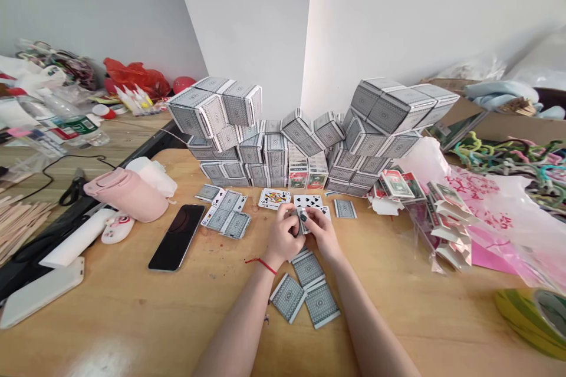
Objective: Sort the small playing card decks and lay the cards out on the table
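Note:
At the middle of the table my left hand (286,232) and my right hand (322,231) meet around a grey-backed playing card (303,225), fingers closed on it. Part of the card is hidden by my fingers. Below my wrists lie several patterned cards (288,297) face down, their edges folded. Just beyond my hands are face-up cards, among them a picture card (274,198) and a spade card (308,201). Left of my left hand is a loose group of folded cards (227,215). Behind everything rises a stacked structure of card blocks (267,156), higher at both ends.
A black phone (177,237), a pink bottle (126,193) and a white power bank (44,291) lie to the left. On the right are opened card boxes (448,224), plastic bags (490,197) and a roll of yellow tape (533,318). A wall stands behind the table.

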A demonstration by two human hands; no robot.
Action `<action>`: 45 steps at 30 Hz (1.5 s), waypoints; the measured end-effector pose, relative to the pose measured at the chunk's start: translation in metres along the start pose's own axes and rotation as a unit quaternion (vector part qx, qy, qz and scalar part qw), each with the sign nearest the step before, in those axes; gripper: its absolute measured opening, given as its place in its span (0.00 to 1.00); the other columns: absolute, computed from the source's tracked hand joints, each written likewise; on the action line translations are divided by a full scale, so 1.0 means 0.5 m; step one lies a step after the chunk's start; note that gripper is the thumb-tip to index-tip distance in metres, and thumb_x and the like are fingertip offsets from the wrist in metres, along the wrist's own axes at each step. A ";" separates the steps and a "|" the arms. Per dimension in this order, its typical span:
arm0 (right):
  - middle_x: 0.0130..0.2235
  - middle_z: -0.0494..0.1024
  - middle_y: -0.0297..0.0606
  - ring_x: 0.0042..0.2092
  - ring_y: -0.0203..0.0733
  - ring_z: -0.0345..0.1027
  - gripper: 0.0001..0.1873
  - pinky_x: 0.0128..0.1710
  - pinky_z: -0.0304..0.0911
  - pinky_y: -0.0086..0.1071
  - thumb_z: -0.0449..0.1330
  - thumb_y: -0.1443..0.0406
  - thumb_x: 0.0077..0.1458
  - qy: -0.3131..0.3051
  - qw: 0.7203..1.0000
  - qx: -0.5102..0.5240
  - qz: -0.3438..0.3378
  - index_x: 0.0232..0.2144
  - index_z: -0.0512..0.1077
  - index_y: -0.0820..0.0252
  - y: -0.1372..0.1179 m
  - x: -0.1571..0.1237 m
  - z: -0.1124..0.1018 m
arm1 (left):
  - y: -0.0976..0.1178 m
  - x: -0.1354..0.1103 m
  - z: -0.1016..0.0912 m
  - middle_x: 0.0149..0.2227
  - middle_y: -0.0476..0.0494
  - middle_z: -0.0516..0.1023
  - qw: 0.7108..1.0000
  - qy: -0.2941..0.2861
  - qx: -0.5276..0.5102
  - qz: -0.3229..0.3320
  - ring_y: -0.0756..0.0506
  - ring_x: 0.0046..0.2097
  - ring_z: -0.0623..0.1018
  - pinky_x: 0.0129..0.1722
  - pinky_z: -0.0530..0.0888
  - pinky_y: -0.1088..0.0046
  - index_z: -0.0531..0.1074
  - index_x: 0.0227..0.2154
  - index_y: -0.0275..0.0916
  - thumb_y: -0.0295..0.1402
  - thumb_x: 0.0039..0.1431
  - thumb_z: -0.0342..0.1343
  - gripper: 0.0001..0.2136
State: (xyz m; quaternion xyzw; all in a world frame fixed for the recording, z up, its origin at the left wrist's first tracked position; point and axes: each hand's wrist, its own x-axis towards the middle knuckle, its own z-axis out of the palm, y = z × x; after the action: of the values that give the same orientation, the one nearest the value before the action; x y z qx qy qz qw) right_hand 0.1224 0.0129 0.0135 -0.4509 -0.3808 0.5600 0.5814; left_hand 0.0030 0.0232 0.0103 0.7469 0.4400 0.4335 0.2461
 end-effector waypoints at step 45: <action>0.29 0.74 0.33 0.26 0.35 0.67 0.15 0.29 0.63 0.30 0.65 0.66 0.39 -0.066 0.969 0.212 0.109 0.33 0.68 0.59 0.022 0.008 -0.010 | 0.006 -0.005 0.005 0.42 0.42 0.61 0.996 -0.008 -0.056 0.068 0.50 0.34 0.66 0.32 0.67 0.71 0.52 0.15 0.37 0.16 0.38 0.46 0.11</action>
State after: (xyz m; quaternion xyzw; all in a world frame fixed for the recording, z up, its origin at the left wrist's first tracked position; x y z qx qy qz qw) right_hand 0.1242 0.0159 0.0011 -0.3180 -0.2395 0.7167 0.5725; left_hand 0.0057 0.0198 0.0103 0.7638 0.3613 0.4671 0.2605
